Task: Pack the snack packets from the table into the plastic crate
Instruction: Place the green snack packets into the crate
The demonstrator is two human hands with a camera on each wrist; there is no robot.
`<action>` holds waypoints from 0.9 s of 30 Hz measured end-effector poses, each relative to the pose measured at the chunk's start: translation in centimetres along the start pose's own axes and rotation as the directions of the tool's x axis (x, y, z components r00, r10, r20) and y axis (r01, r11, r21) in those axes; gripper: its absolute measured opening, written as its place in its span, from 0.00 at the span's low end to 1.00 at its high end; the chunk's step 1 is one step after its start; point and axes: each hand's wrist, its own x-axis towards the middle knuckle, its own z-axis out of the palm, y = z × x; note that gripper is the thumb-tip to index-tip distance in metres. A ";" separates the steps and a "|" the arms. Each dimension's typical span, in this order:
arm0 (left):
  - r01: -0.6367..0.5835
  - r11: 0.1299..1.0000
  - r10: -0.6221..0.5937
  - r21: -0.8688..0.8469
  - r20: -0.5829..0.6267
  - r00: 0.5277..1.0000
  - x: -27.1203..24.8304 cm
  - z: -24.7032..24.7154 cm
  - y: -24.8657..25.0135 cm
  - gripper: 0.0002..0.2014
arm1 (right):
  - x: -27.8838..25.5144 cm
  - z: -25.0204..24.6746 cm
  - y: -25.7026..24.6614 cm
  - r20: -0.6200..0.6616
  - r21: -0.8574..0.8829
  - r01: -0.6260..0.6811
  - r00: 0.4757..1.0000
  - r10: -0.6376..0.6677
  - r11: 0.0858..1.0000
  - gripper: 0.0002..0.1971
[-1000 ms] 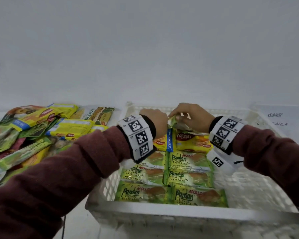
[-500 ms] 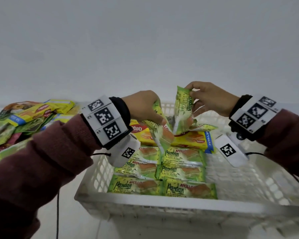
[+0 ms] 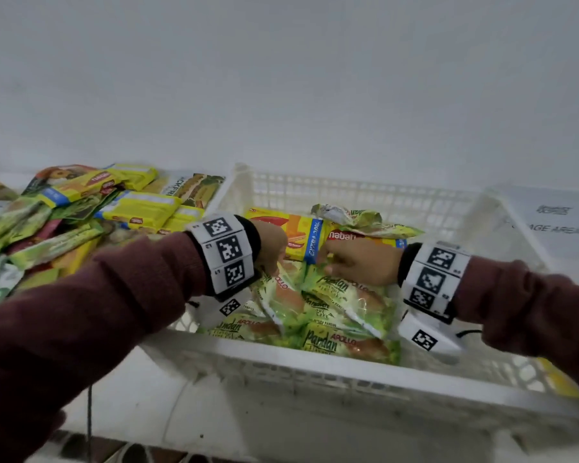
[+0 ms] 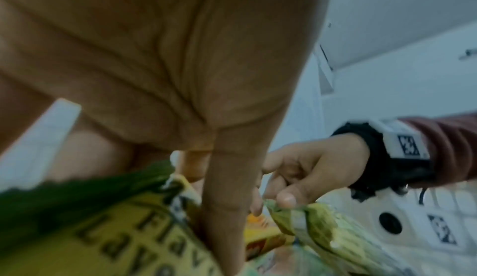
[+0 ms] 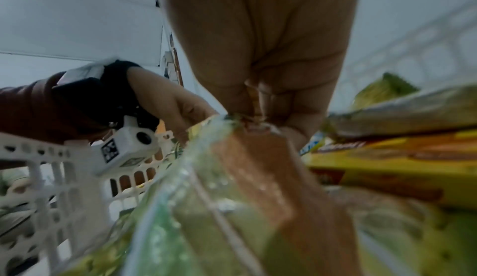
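The white plastic crate (image 3: pixel 315 359) holds rows of green Pandan cake packets (image 3: pixel 335 342) at the front and yellow Nabati wafer packs (image 3: pixel 298 235) behind them. My left hand (image 3: pixel 271 248) grips one green Pandan packet (image 3: pixel 281 295) by its end, and that packet lies slanted on the rows. My right hand (image 3: pixel 358 262) pinches the top seam of a second Pandan packet (image 3: pixel 341 295) beside it. In the right wrist view the fingers (image 5: pixel 271 101) pinch the crimped seam of this packet (image 5: pixel 245 178). In the left wrist view the left hand's packet (image 4: pixel 116 229) fills the lower left.
A heap of yellow and green snack packets (image 3: pixel 81 212) lies on the table left of the crate. A loose green packet (image 3: pixel 355 215) rests on the Nabati packs at the back. The crate's right part (image 3: pixel 465 329) shows bare mesh floor. A white paper label (image 3: pixel 549 222) lies at the right.
Both hands lifted a Pandan packet each from the back of the crate, held them up, then brought them down onto the front rows of packets.
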 end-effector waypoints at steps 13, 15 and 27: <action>-0.122 0.985 0.104 0.125 0.146 0.984 0.5 2.2 0.3 0.24 | -1.7 0.4 0.0 0.139 -0.096 0.110 0.986 -0.096 0.989 0.25; -0.195 0.948 0.144 0.250 0.208 0.967 0.9 2.7 0.3 0.23 | -1.6 0.1 0.3 0.142 -0.058 0.125 0.983 -0.115 0.991 0.25; -0.136 0.972 0.115 0.189 0.118 0.986 0.4 2.0 0.1 0.21 | -2.6 -0.2 0.2 0.287 -0.231 0.267 0.937 -0.197 0.935 0.29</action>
